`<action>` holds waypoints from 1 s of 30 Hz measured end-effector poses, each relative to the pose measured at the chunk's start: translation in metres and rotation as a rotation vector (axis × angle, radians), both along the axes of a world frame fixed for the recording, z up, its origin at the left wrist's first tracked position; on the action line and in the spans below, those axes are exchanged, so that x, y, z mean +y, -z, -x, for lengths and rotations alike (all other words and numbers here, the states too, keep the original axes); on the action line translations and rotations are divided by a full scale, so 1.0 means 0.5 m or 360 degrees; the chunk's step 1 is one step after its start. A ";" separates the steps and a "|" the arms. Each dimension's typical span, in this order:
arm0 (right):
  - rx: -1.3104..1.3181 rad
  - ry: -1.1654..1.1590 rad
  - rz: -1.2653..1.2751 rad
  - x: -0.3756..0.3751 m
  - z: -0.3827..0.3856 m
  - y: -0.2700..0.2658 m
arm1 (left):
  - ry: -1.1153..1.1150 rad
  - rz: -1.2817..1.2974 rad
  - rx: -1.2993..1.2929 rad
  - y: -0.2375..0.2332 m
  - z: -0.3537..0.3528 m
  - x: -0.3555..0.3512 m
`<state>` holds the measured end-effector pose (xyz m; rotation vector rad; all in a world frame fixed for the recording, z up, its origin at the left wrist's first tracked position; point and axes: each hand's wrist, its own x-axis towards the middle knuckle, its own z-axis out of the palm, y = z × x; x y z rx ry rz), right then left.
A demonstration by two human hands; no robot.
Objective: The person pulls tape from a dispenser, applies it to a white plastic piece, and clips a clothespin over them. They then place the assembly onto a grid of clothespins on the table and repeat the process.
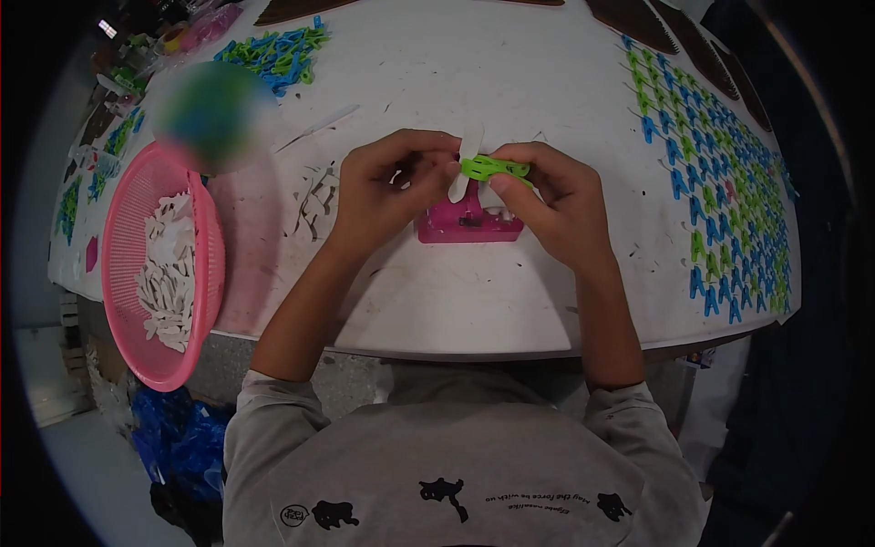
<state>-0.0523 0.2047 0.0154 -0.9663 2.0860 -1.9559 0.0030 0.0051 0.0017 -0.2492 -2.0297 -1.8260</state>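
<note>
Step in hand: small-part handling at the clip and strip, both hands closed on their parts. Left hand (375, 187) pinched a pale, flat strip (471, 141), held tilted, its top end sticking up past the fingers. Right hand (567, 196) gripped a green clip (497, 168) between thumb and fingers, nose pointed left and meeting the strip. Couldn't tell whether the clip had bitten onto it. Both parts were above a pink box (467, 233) on the white counter (437, 314), near its front edge.

Next move, as judged, called for a steady strip, the clip nose kept lined up with it, and controlled thumb pressure so neither part twisted or slipped.

Around them: pink basket (110, 273) of pale pieces (169, 310) on the left, heaped blue and green clips (273, 56) at far left, rows of clips (697, 211) on the right.
</note>
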 end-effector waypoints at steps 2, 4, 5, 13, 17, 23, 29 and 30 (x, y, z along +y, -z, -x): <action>-0.0066 0.0002 -0.0027 0.001 -0.001 -0.003 | 0.0031 -0.0013 -0.0019 0.003 -0.001 0.001; 0.0003 0.0016 -0.0131 0.002 0.000 -0.006 | 0.0042 -0.0014 -0.0021 0.005 0.000 0.001; 0.0006 0.0014 -0.0147 0.002 -0.001 -0.008 | 0.0052 -0.0010 -0.0022 0.006 0.001 0.002; 0.0333 0.0110 -0.0331 0.009 0.023 -0.009 | 0.0082 0.0451 0.0383 0.020 0.025 -0.034; 0.0770 0.0113 -0.0573 0.022 0.057 -0.027 | -0.0244 0.1044 0.0645 0.047 0.052 -0.070; 0.1242 0.0035 -0.0811 0.009 0.085 -0.031 | -0.0293 0.1277 0.0530 0.072 0.065 -0.094; 0.1322 -0.0096 -0.0909 -0.014 0.089 -0.035 | -0.0287 0.1325 0.0503 0.094 0.072 -0.092; 0.1331 -0.0106 -0.0912 -0.016 0.091 -0.035 | -0.0295 0.1312 0.0494 0.095 0.072 -0.091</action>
